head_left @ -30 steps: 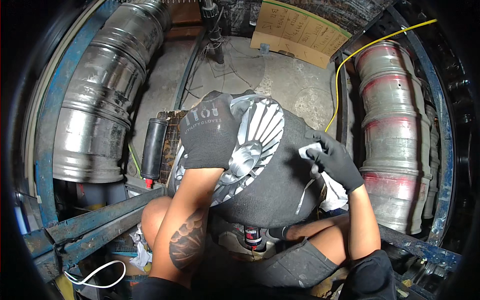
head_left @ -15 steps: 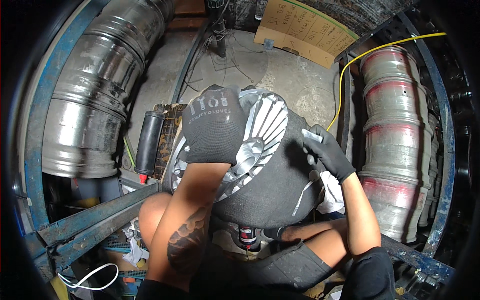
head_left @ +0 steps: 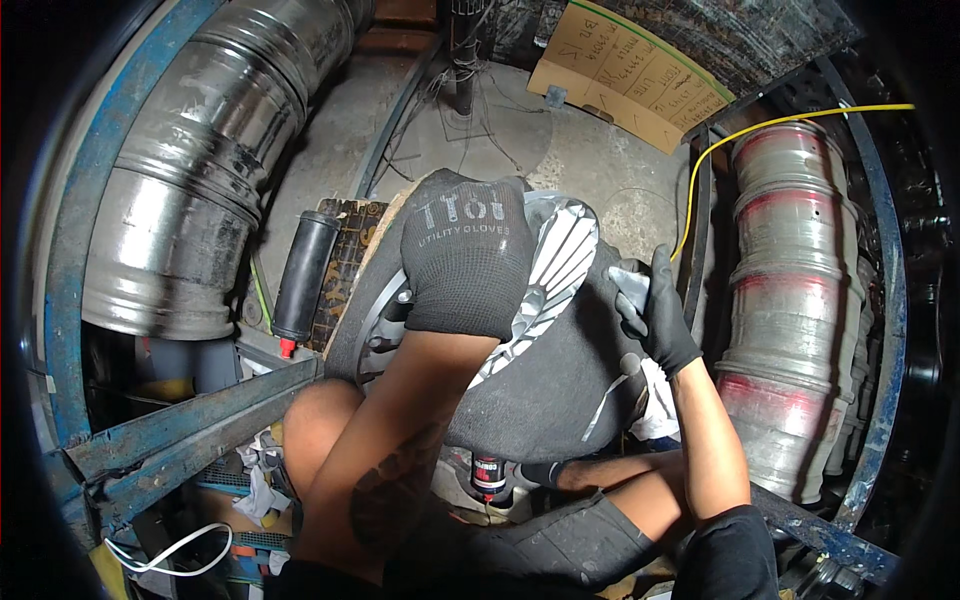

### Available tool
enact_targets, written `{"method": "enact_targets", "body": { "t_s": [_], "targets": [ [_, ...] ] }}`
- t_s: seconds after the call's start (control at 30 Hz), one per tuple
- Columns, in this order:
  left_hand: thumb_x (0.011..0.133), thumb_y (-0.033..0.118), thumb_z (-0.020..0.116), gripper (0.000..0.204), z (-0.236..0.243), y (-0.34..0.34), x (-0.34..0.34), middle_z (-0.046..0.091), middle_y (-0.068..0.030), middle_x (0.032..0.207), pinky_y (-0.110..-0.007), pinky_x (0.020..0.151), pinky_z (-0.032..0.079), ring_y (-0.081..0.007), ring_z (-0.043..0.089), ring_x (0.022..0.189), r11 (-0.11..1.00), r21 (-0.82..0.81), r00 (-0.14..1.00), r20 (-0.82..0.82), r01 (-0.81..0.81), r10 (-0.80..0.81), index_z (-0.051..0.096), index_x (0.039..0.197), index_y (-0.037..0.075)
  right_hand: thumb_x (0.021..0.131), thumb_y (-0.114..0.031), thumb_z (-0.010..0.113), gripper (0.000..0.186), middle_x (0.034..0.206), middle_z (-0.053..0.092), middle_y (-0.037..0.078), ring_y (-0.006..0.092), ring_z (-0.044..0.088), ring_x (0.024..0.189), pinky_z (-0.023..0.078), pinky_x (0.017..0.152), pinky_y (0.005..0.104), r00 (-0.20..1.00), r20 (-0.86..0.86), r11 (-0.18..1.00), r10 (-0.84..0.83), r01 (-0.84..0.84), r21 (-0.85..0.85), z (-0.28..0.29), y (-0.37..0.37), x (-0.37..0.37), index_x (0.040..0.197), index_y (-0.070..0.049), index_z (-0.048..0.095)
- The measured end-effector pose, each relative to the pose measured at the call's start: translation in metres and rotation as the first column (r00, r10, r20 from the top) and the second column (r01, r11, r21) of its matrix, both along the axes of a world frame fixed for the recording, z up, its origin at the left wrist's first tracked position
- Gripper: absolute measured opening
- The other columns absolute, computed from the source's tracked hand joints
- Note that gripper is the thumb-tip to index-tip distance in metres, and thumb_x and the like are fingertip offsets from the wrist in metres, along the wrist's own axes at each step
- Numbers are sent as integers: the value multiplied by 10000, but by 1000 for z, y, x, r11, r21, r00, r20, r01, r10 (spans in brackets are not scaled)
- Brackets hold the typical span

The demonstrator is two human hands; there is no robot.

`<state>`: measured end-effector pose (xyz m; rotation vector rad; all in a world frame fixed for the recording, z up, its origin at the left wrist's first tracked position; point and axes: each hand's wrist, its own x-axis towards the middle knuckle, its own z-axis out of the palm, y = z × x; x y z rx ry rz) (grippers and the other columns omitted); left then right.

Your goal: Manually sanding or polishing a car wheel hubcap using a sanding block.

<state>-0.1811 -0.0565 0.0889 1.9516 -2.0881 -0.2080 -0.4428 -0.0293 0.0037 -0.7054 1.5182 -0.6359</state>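
On our left we see a stack of bare steel rims (head_left: 190,190) lying against a blue steel frame (head_left: 190,425). Another stack of rims (head_left: 795,300), marked with red, stands on our right, with a yellow cable (head_left: 790,125) arching over it. A cardboard sheet (head_left: 628,75) leans at the top. A black cylinder (head_left: 303,275) lies on the concrete floor (head_left: 500,140), and white cord (head_left: 165,552) loops at lower left.

The gloved left hand (head_left: 462,255) hides the alloy wheel (head_left: 560,260)'s hub and several spokes.
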Motion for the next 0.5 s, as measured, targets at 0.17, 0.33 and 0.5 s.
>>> {"method": "enact_targets", "body": {
  "t_s": [0.17,0.33,0.5],
  "targets": [
    [1008,471,645,418,-1,-1,-3,768,-155,1013,-456,848,588,-327,759,975,1000,2,1000,5,4,-4,760,1153,97,1082,-606,384,594,694,590,-29,48,470,509,319,429,231,989,-147,993,30,-46,-106,-9,2,-4,1048,-87,670],
    [1007,469,646,414,-4,-1,-4,769,-154,1014,-455,848,588,-325,759,977,1000,11,1000,22,9,-9,760,1154,98,1067,-264,539,237,783,642,12,62,468,459,360,434,224,980,-159,988,120,-134,-77,-2,1,0,1209,-87,608],
    [1007,466,647,411,-8,-1,-5,769,-152,1016,-453,848,588,-323,759,979,1000,22,999,28,18,-18,760,1155,100,1050,-215,563,256,749,633,28,107,569,510,453,480,255,949,-243,957,202,-244,-160,-32,-1,-20,1264,-83,609]
  ]
}}
